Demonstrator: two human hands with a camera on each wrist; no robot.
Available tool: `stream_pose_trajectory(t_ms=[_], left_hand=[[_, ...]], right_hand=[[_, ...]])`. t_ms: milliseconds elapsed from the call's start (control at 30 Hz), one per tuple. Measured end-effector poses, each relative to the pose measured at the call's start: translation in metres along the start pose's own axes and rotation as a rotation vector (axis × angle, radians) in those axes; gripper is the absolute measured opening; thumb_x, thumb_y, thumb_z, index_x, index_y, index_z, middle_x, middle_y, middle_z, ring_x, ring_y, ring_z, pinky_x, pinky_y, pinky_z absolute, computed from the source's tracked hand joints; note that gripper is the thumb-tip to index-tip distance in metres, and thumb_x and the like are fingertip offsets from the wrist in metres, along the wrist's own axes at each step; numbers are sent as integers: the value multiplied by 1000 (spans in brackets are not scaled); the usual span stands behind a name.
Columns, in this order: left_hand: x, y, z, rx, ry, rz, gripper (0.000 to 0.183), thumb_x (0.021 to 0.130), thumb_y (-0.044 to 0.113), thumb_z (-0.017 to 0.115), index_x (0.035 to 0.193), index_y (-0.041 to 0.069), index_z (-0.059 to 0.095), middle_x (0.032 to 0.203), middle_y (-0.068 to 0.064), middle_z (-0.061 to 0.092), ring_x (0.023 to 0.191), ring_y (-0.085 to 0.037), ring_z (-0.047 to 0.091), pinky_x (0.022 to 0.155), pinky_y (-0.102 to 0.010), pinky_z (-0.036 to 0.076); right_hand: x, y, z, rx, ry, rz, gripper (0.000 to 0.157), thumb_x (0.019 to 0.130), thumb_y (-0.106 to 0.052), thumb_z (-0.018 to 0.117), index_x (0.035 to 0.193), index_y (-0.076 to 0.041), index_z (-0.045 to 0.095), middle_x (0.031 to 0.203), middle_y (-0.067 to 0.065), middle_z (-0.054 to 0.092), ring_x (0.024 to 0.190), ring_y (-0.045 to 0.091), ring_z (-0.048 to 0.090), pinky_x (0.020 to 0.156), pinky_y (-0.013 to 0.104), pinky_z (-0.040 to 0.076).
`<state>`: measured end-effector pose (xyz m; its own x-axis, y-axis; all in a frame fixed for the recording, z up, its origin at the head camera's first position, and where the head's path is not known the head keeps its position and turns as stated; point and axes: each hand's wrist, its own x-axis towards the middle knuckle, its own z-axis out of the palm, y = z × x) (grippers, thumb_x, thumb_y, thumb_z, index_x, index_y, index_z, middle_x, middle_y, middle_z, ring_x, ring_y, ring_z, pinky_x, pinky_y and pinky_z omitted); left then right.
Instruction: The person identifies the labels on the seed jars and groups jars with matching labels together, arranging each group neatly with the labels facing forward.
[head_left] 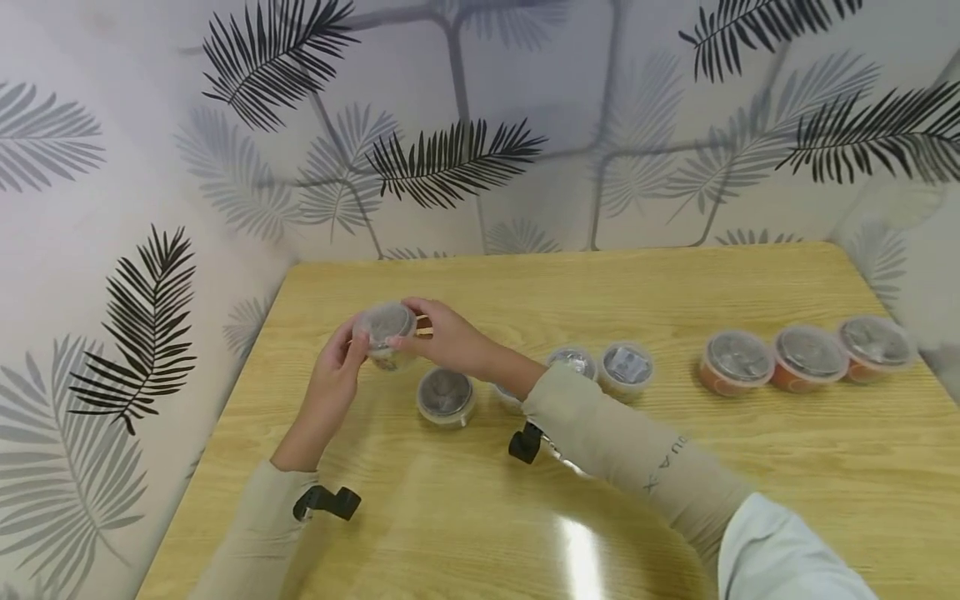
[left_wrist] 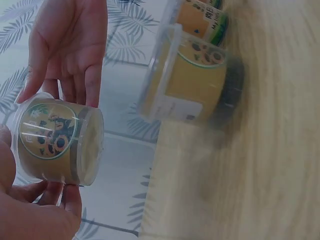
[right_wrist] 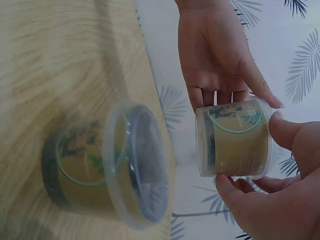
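Note:
A round, clear-lidded plastic tub (head_left: pixel 385 323) with a tan printed label is held up off the table at the back left. My left hand (head_left: pixel 341 358) grips its left side, and my right hand (head_left: pixel 448 335) holds it from the right. Seen by the left wrist camera, the same tub (left_wrist: pixel 52 142) lies between thumbs and fingers of both hands, its label facing the lens. Just below the hands, a similar dark-topped tub (head_left: pixel 446 393) stands on the table. In the right wrist view that standing tub (right_wrist: pixel 100 165) looks blurred.
Two more tan tubs, one (head_left: pixel 574 360) beside another (head_left: pixel 627 367), stand beyond my right forearm, which partly hides a further tub (head_left: pixel 507 397). Three orange tubs (head_left: pixel 737 363) line the right side of the wooden table (head_left: pixel 420 533). A leaf-patterned wall (head_left: pixel 525 200) borders the back.

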<state>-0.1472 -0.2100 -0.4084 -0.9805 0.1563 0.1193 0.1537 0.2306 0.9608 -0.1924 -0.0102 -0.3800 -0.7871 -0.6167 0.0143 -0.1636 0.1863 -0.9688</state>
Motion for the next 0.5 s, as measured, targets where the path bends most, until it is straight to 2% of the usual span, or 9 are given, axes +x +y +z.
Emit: stream_pose_trajectory(t_ms=[200, 333, 500], left_hand=[[-21, -14, -9, 22, 40, -25, 53, 100, 33, 41, 145, 9, 28, 142, -11, 36, 129, -23, 36, 100, -22, 35], [-32, -22, -11, 49, 77, -50, 53, 99, 31, 44, 145, 7, 28, 141, -12, 37, 129, -23, 36, 99, -18, 35], [-39, -33, -11, 56, 69, -63, 53, 99, 24, 46, 144, 5, 27, 141, -15, 34, 127, -28, 36, 94, -13, 37]], right_hand=[[0, 8, 20, -44, 36, -13, 71, 85, -27, 69, 141, -3, 34, 130, 7, 43, 114, 20, 48, 87, 22, 47], [-1, 13, 31, -84, 45, -18, 69, 83, -27, 71, 140, -5, 38, 124, 6, 42, 111, 18, 48, 85, 18, 46], [-4, 17, 40, -175, 43, -8, 68, 84, -26, 70, 139, -4, 39, 122, 6, 41, 111, 16, 47, 88, 19, 45]])
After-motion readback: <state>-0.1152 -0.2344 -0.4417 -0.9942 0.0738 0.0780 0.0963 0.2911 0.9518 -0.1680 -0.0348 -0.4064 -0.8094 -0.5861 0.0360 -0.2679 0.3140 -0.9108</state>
